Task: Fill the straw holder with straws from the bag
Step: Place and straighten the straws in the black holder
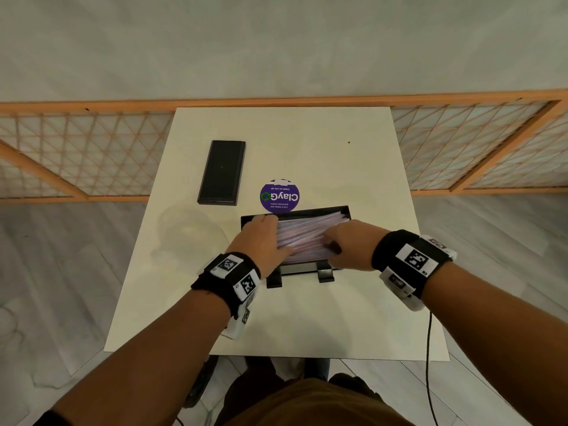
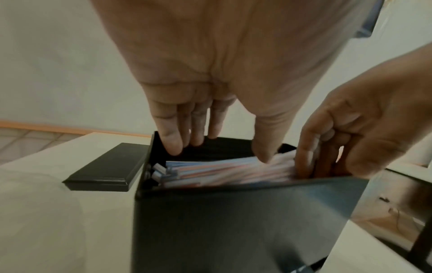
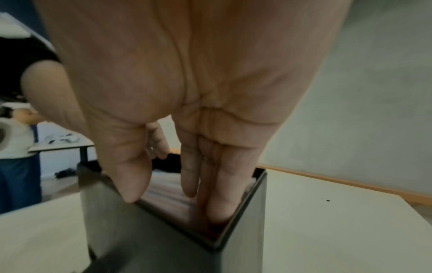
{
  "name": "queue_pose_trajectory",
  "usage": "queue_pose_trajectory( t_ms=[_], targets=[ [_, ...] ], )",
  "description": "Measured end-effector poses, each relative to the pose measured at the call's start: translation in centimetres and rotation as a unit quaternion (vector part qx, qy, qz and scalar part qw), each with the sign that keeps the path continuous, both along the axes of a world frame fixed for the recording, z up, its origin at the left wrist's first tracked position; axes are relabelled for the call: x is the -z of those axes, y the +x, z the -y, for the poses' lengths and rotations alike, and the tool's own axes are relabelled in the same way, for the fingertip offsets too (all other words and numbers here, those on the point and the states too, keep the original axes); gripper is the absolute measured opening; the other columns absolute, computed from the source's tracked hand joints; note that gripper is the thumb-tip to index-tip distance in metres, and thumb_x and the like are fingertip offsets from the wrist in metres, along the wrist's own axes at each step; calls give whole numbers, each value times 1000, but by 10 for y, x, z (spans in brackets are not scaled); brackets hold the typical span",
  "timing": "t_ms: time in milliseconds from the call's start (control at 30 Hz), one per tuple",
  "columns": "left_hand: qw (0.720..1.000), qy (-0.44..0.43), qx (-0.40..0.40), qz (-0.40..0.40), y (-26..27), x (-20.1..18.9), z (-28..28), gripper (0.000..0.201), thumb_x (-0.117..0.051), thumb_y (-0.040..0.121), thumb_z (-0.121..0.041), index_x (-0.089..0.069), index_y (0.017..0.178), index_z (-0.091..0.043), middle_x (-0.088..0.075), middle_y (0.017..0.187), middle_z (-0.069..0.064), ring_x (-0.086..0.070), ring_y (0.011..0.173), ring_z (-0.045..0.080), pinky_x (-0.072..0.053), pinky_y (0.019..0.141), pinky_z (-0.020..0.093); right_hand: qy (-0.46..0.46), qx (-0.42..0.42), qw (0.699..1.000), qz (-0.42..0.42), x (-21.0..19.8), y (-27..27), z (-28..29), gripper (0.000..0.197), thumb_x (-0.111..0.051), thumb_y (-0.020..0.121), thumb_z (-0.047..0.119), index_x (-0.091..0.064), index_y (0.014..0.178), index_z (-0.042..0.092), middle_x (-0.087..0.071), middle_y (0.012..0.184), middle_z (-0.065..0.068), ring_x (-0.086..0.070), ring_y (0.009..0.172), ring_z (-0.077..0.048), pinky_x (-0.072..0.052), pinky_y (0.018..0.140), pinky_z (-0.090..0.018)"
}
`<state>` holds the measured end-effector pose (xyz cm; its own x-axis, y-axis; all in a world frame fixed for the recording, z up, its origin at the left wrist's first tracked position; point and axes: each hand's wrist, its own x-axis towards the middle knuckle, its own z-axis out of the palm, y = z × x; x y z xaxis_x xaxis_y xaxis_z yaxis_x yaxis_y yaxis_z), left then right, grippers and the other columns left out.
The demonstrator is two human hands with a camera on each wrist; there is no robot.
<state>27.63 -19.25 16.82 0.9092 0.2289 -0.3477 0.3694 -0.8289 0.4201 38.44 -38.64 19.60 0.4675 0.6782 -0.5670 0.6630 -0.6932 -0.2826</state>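
A black rectangular straw holder [image 1: 344,209], standing open-topped on two small feet, is seen at the middle of the white square counter [image 1: 307,318]. It is packed nearly to the rim with pale pink, blue and white wrapped straws [image 1: 302,238] lying lengthwise. The left hand [image 1: 261,241] is laid over the 9 o'clock end of the stack, with straight fingers [image 2: 171,140] reaching down to the far wall and the thumb touching the wrappers. The right hand [image 1: 349,244] is set at the 3 o'clock end, its straight fingers [image 3: 219,201] pushed down between the straw ends and the end wall. Both hands are held apart and flat; nothing is gripped by either.

A black flat rectangular lid [image 1: 222,172] lies apart at 10 o'clock, and a round purple sticker [image 1: 279,196] is fixed to the counter just behind the holder at 12 o'clock. A faint clear shape [image 1: 187,232] at 9 o'clock may be the emptied bag, though this cannot be told for certain.

The filling appears nearly done, with levelling left. If the stack is pressed unevenly, the light holder could be tipped on its narrow feet. Ends at 9 o'clock sit crooked and could be bent or jammed against the wall. A proud stack could stop the lid from being seated.
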Motion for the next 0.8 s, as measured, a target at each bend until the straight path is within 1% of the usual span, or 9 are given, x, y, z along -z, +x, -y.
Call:
queue_pose_trajectory(
  t_ms=[100, 200, 267, 333, 433, 500, 567, 667, 800],
  targets=[
    [994, -50, -91, 43, -5, -8, -1, 35, -61, 96, -37, -52, 123, -16, -57, 117, 2, -58, 101, 19, -51, 83, 31, 38, 69, 997, 6, -7, 5, 5, 23, -58, 89, 33, -65, 100, 15, -66, 94, -2, -63, 85, -22, -57, 78, -35],
    [976, -119, -185, 9, -7, -13, 3, 27, -51, 100, -35, -51, 117, -13, -63, 107, 7, -62, 87, 19, -44, 61, 25, 80, 128, 989, 8, -8, 4, -1, 22, -54, 91, 32, -59, 101, 13, -60, 91, 0, -57, 79, -19, -45, 64, -28],
    [971, -132, -196, -20, -8, -14, 6, 25, -46, 103, -33, -50, 115, -11, -63, 104, 8, -59, 81, 17, -40, 58, 25, 75, 146, 986, 3, -3, 0, -7, 17, -51, 93, 28, -56, 98, 13, -56, 85, 2, -53, 73, -15, -39, 58, -25],
    [973, -124, -191, -27, -9, -13, 8, 23, -45, 103, -31, -49, 114, -11, -62, 106, 8, -57, 80, 17, -39, 59, 26, 55, 145, 988, 8, 6, -5, -12, 16, -49, 95, 22, -57, 100, 9, -59, 88, -4, -56, 75, -21, -42, 64, -28],
    [980, -110, -166, -30, -10, -12, 9, 24, -57, 99, -32, -48, 115, -16, -60, 105, 1, -57, 85, 16, -41, 63, 22, 6, 90, 996, 25, 12, -14, -15, 21, -47, 99, 18, -60, 108, 5, -64, 106, -11, -63, 94, -30, -51, 77, -35],
    [987, -82, -135, -26, -10, -10, 10, 28, -66, 94, -32, -50, 114, -20, -58, 105, -1, -57, 86, 13, -44, 66, 18, 2, 54, 997, 53, 12, -15, -16, 25, -44, 101, 17, -59, 117, 6, -63, 117, -10, -63, 105, -29, -50, 82, -31],
    [995, -13, -102, -12, -9, -7, 8, 32, -66, 94, -30, -54, 121, -18, -56, 117, 4, -59, 95, 17, -49, 78, 25, 33, 66, 995, 73, 12, -10, -18, 24, -45, 98, 16, -58, 118, 10, -61, 119, -10, -62, 104, -27, -47, 80, -29],
    [996, 78, -50, -4, -7, -3, 5, 30, -59, 98, -23, -56, 127, -15, -50, 129, 9, -58, 108, 25, -52, 93, 35, 51, 72, 991, 97, 12, -4, -22, 24, -47, 96, 16, -59, 117, 14, -58, 117, -11, -62, 102, -28, -49, 84, -33],
    [988, 150, 3, -41, -1, -5, 2, 28, -59, 99, -22, -59, 126, -16, -54, 123, 10, -60, 106, 26, -54, 91, 37, 29, 45, 993, 102, 16, -3, -26, 23, -49, 96, 18, -62, 115, 14, -59, 115, -11, -63, 100, -29, -54, 86, -36]
  ],
)
